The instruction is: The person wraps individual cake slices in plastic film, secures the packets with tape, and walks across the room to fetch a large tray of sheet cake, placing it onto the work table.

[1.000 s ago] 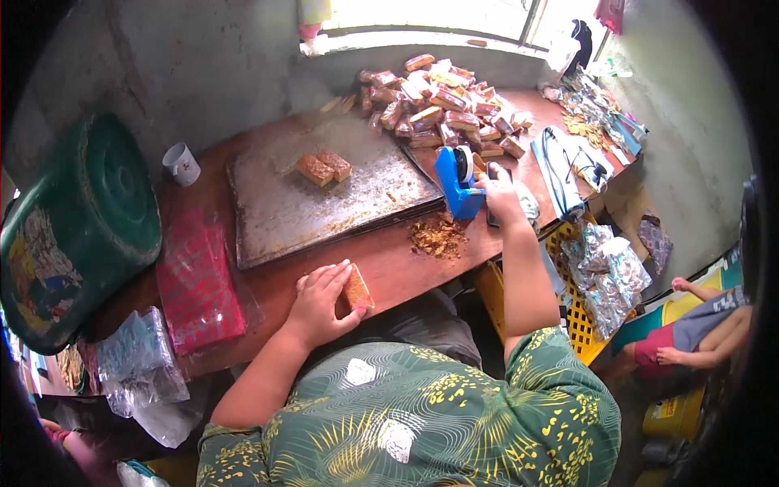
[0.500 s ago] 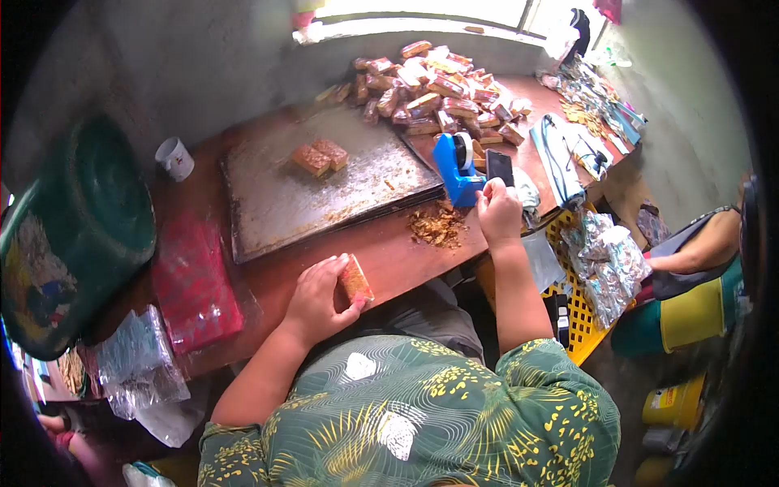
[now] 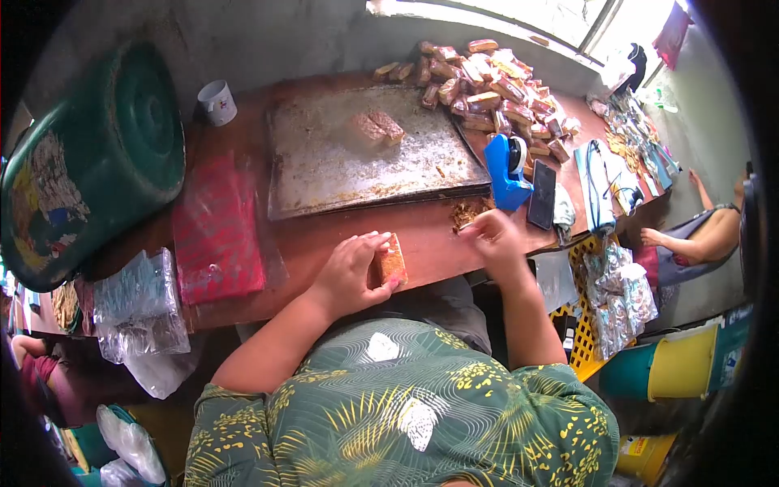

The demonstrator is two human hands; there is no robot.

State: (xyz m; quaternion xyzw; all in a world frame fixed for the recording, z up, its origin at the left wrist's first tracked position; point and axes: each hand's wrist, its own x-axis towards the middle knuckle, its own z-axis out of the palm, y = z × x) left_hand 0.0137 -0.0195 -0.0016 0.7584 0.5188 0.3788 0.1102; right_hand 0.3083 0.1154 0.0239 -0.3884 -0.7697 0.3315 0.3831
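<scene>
My left hand [image 3: 355, 272] is closed around a small orange-brown bread bar [image 3: 393, 264], which it holds at the front edge of the wooden table. The bar seems to be in clear wrap, though I cannot be sure. My right hand [image 3: 497, 247] hovers just right of it with the fingertips pinched; motion blurs it, and what it holds, if anything, is too small to name. Behind that hand lie brown crumbs [image 3: 466, 214] and a blue tape dispenser [image 3: 509, 183]. Two more bars [image 3: 378, 127] rest on the stained metal tray [image 3: 324, 188].
Wrapped bars [image 3: 503, 89] are heaped at the back by the window. A phone [image 3: 541, 195] lies right of the dispenser. Left are a white mug [image 3: 217, 103], a red plastic packet [image 3: 215, 235] and a green tub [image 3: 105, 162]. Another person's arm [image 3: 702, 246] shows at right.
My right hand has come away from beside the tape dispenser and phone, moving left and nearer the bread bar. My left hand still holds the bar. The whole view has shifted.
</scene>
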